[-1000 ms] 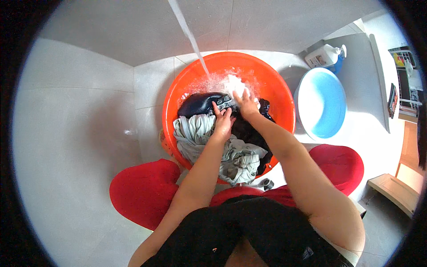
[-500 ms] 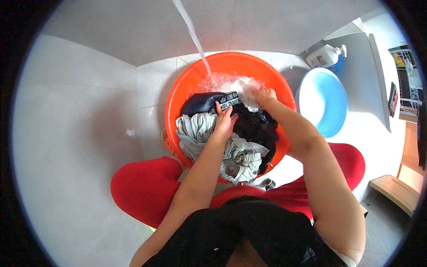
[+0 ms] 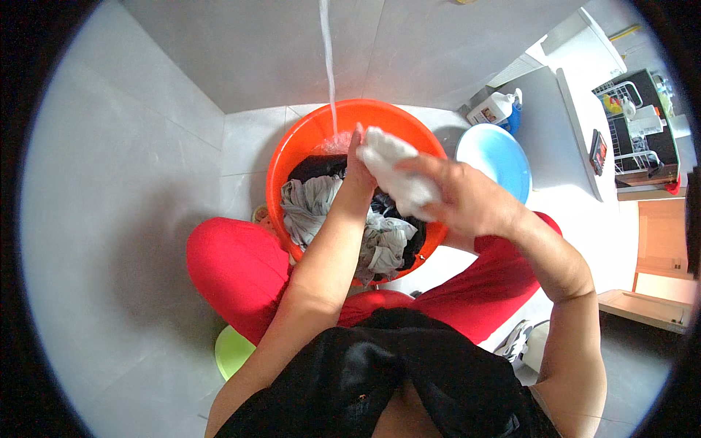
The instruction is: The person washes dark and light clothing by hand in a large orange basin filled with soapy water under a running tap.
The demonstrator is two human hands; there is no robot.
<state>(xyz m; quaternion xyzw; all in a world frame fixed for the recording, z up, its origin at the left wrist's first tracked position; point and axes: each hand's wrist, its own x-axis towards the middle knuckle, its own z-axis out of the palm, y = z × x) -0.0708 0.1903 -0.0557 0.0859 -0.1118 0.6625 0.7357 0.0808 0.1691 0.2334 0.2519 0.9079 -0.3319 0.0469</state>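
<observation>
my right hand [image 3: 467, 196] pinches white cloth [image 3: 398, 175] over the orange basin [image 3: 380, 113] at two o'clock, my left hand [image 3: 356, 174] against it, left finger grip unclear.

Home washroom, seemingly — tiled walls [image 3: 285, 58], running water [image 3: 328, 69], orange tub [image 3: 418, 128], 2 bottles [image 3: 491, 109].

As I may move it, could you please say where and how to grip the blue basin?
Probably pinch the blue basin by its right rim, from the right: that curved edge shows uncovered, while the orange tub stands to its left.
</observation>
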